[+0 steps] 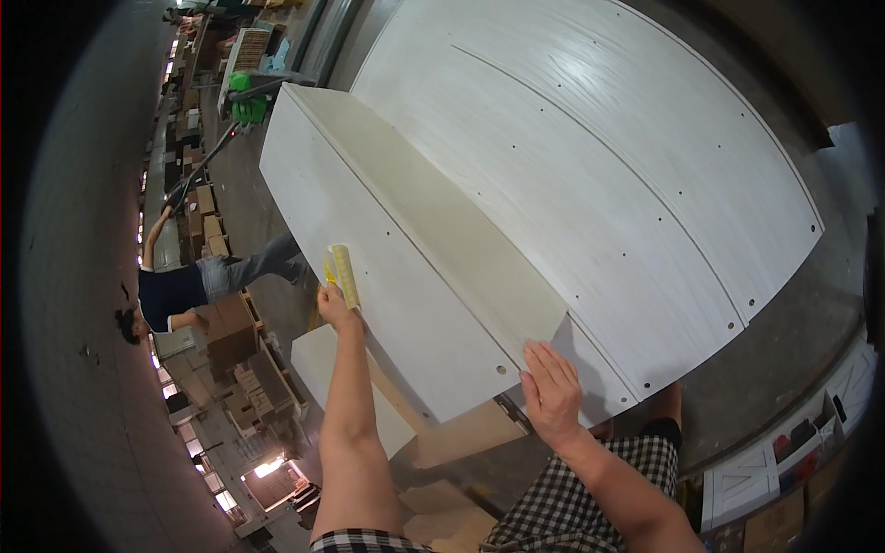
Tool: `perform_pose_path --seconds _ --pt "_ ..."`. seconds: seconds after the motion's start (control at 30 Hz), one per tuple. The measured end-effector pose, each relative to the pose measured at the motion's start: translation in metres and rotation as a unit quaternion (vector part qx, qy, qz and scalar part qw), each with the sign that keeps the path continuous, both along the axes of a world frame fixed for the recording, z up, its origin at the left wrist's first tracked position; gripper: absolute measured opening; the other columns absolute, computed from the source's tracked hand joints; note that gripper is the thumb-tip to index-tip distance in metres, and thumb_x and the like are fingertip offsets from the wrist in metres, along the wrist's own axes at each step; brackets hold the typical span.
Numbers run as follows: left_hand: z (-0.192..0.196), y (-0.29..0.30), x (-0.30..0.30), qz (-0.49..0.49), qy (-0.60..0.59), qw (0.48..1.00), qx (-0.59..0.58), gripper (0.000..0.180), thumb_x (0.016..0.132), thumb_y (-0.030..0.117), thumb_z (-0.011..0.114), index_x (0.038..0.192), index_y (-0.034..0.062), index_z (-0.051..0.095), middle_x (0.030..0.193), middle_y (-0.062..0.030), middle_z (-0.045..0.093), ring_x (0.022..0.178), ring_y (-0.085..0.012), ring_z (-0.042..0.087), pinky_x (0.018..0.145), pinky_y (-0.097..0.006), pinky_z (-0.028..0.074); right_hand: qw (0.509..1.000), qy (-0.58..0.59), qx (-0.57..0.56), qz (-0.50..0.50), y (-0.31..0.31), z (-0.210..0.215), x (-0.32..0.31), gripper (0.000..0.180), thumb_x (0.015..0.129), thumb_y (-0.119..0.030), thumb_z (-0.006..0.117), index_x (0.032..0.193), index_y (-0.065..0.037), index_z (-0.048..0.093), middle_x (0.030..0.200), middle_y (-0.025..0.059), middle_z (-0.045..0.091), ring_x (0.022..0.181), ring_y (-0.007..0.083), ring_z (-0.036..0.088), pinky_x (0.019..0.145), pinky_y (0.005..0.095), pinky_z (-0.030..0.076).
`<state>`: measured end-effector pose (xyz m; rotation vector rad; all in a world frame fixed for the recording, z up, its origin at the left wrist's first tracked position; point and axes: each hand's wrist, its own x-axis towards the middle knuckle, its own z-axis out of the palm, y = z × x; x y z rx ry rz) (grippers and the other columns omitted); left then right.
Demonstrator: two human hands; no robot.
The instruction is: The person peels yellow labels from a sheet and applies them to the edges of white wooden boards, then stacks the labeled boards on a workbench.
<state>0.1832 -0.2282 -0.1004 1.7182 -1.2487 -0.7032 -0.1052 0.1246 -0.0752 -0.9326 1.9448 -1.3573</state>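
My left hand (337, 302) is closed round the handle of a small paint roller (344, 274), which has a yellow frame and a pale sleeve with yellow stripes. The roller lies against the white face of a raised board (406, 276), near its left edge. My right hand (553, 389) has its fingers stretched out flat at the near corner of that board, beside a round hole. Behind the raised board spread further white panels (590, 138) with small dark holes and a long seam. The underside of my right hand is hidden.
At the left, a co-worker (175, 293) in a dark top grips the handle of a green pallet jack (247, 98). Stacked cardboard boxes (230, 330) stand below. Another pale board (355, 392) lies under my left forearm. White drawers or doors (742, 488) stand at lower right.
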Motion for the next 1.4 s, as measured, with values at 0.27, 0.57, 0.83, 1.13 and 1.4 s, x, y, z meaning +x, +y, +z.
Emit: perform_pose_path --seconds 0.27,0.57,0.83,1.13,1.4 --pt "0.005 -0.005 -0.002 0.062 -0.026 0.998 0.015 0.021 0.091 0.020 0.055 0.099 0.0010 0.056 0.090 -0.0038 0.058 0.075 -0.0132 0.056 0.067 -0.028 0.048 1.000 0.016 -0.016 0.019 -0.010 0.001 0.000 0.038 0.080 -0.006 0.059 0.117 0.000 0.057 0.121 0.0130 0.057 0.113 0.0311 0.052 0.093 0.0398 0.040" --pt "0.005 0.003 0.009 0.043 -0.028 0.999 -0.018 0.021 0.091 0.019 0.055 0.103 0.0014 0.056 0.092 -0.0052 0.059 0.078 -0.0151 0.057 0.069 -0.029 0.049 0.999 -0.013 -0.014 0.044 -0.007 0.002 -0.005 0.042 0.075 -0.004 0.062 0.117 -0.004 0.058 0.124 0.0090 0.056 0.116 0.0289 0.050 0.097 0.0425 0.035" --pt "0.003 0.010 -0.009 0.063 -0.012 0.998 -0.014 0.021 0.091 0.022 0.054 0.099 0.0018 0.056 0.091 -0.0048 0.059 0.076 -0.0150 0.057 0.066 -0.030 0.049 0.999 -0.027 -0.015 0.045 -0.005 -0.003 -0.007 0.039 0.077 -0.005 0.061 0.116 -0.004 0.059 0.124 0.0085 0.056 0.117 0.0280 0.050 0.099 0.0428 0.033" --pt "0.001 0.000 0.016 0.025 -0.033 0.999 -0.033 0.019 0.090 0.021 0.055 0.092 0.0019 0.055 0.083 -0.0044 0.058 0.070 -0.0148 0.057 0.063 -0.029 0.049 0.998 -0.033 -0.024 0.044 -0.007 -0.002 -0.006 0.034 0.080 -0.004 0.059 0.114 -0.002 0.059 0.122 0.0093 0.058 0.116 0.0271 0.052 0.099 0.0409 0.034" --pt "-0.001 0.005 0.004 0.057 -0.042 0.997 -0.015 0.020 0.090 0.021 0.055 0.093 0.0011 0.054 0.084 -0.0050 0.058 0.071 -0.0151 0.057 0.063 -0.030 0.049 0.998 -0.027 -0.018 0.053 -0.004 -0.006 -0.006 0.035 0.080 -0.008 0.059 0.115 -0.001 0.058 0.123 0.0097 0.056 0.115 0.0293 0.051 0.099 0.0435 0.032"
